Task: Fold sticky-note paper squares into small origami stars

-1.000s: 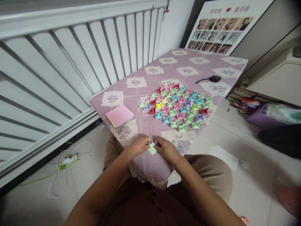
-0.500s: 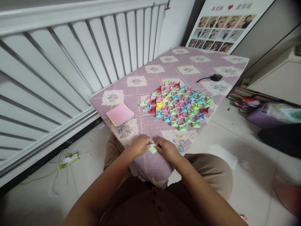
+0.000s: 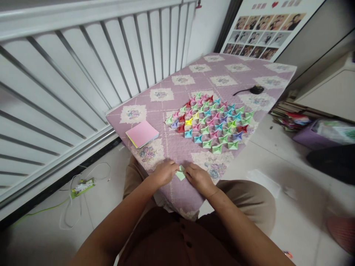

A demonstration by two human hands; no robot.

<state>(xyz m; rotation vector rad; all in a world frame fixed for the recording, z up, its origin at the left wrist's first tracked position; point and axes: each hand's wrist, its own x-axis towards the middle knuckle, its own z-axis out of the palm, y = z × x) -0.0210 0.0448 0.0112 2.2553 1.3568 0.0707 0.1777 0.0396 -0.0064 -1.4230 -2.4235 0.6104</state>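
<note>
A small piece of pale green folded paper [image 3: 181,175] lies at the near corner of the table, between my two hands. My left hand [image 3: 165,172] pinches its left side with thumb and fingers. On the opposite side my right hand [image 3: 197,176] is closed on the paper's right edge. The fingertips hide part of the folds. Beyond my hands stand rows of small folded paper shapes [image 3: 205,130] in green, pink, red, blue, yellow and purple. To the left sits a stack of square paper [image 3: 142,133], pink on top.
A floral purple cloth covers the table [image 3: 177,147]. Towards the far right lies a black object with a thin cord [image 3: 256,89]. A white radiator [image 3: 111,62] borders the left side. On the floor are a power strip [image 3: 83,187] with cables and a purple bin [image 3: 307,135].
Both hands stay in nearly the same place on the green paper. My right fingers have shifted slightly along its edge. The view has tilted a little.
</note>
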